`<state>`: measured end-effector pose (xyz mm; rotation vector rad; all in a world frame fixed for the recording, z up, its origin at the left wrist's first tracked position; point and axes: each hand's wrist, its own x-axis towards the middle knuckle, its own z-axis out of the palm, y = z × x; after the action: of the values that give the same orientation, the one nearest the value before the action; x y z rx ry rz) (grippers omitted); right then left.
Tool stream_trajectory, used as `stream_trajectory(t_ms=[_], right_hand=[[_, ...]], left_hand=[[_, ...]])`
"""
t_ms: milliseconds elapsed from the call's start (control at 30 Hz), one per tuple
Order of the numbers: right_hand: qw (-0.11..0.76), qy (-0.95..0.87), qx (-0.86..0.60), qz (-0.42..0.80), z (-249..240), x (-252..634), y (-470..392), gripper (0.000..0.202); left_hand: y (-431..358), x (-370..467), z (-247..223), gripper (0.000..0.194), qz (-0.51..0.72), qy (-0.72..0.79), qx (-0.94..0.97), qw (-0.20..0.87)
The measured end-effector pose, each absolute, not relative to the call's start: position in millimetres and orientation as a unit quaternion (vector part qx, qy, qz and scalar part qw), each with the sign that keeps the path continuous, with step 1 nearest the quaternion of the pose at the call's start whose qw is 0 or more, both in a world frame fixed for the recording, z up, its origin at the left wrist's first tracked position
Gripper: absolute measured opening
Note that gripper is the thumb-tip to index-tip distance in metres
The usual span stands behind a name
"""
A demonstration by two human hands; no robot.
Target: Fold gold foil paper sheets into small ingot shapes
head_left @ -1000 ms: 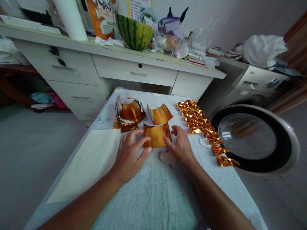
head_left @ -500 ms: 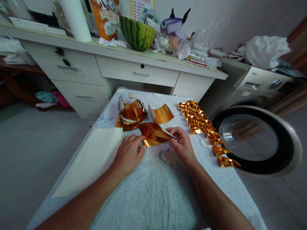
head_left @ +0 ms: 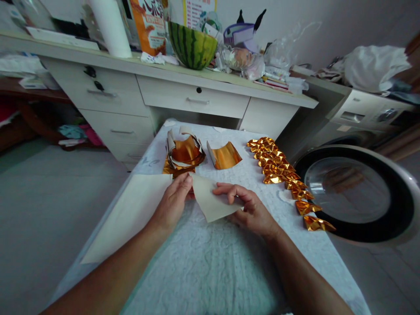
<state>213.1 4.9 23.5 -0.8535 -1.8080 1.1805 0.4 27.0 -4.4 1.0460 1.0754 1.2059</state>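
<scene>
A foil sheet (head_left: pixel 211 199) is held between my hands, its pale back facing up. My left hand (head_left: pixel 173 199) pinches its left corner between thumb and fingers. At the right side my right hand (head_left: pixel 247 208) grips the edge, with the index finger lying over the pale face. Behind the hands are a pile of curled gold foil sheets (head_left: pixel 185 151) and one curved gold sheet (head_left: pixel 225 156). Folded gold pieces (head_left: pixel 274 164) form a row along the right side. A large pale paper (head_left: pixel 131 210) lies flat to the left of my left hand.
The cloth-covered table (head_left: pixel 210 271) stands before a white drawer desk (head_left: pixel 197 98). On the desk are half a watermelon (head_left: pixel 192 46), a paper roll (head_left: pixel 113 30) and plastic bags. A washing machine's open round door (head_left: pixel 354 192) adjoins the table's right edge.
The foil sheet has been turned from gold side up to pale side up. My left hand has gone from resting on its edge to pinching a corner. The view has shifted slightly.
</scene>
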Motion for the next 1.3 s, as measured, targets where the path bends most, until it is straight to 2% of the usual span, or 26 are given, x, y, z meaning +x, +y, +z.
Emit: stream_trajectory(t_ms=[167, 267, 367, 500, 667, 800, 900, 1000, 1100, 1300], right_hand=[[0.317, -0.766, -0.33, 0.451, 27, 215, 4, 0.024], [0.28, -0.763, -0.335, 0.477, 27, 215, 3, 0.026], [0.267, -0.746, -0.352, 0.497, 24, 214, 4, 0.02], [0.317, -0.767, -0.383, 0.405, 18, 212, 8, 0.006], [0.389, -0.758, -0.438, 0.286, 8, 209, 14, 0.005], [0.433, -0.709, -0.448, 0.33, 2, 207, 18, 0.007], [0.432, -0.671, -0.468, 0.38, -1, 204, 20, 0.01], [0.434, -0.654, -0.488, 0.381, -2, 202, 21, 0.013], [0.438, -0.648, -0.5, 0.37, -2, 202, 21, 0.013], [0.444, -0.646, -0.512, 0.352, -2, 205, 22, 0.015]], left_hand=[[29, 0, -2, 0.055, 0.483, 0.507, 0.466, 0.541], [29, -1, -2, 0.047, 0.453, 0.511, 0.512, 0.52], [27, -1, -1, 0.043, 0.423, 0.501, 0.532, 0.535], [25, 0, 4, 0.043, 0.413, 0.488, 0.549, 0.539], [24, 0, 5, 0.039, 0.413, 0.466, 0.557, 0.549], [24, 1, 6, 0.035, 0.424, 0.428, 0.544, 0.584], [22, 1, 9, 0.035, 0.431, 0.41, 0.523, 0.611], [20, 0, 10, 0.033, 0.448, 0.422, 0.523, 0.59], [18, -2, 9, 0.041, 0.462, 0.432, 0.531, 0.565], [20, -1, 0, 0.038, 0.393, 0.469, 0.599, 0.516]])
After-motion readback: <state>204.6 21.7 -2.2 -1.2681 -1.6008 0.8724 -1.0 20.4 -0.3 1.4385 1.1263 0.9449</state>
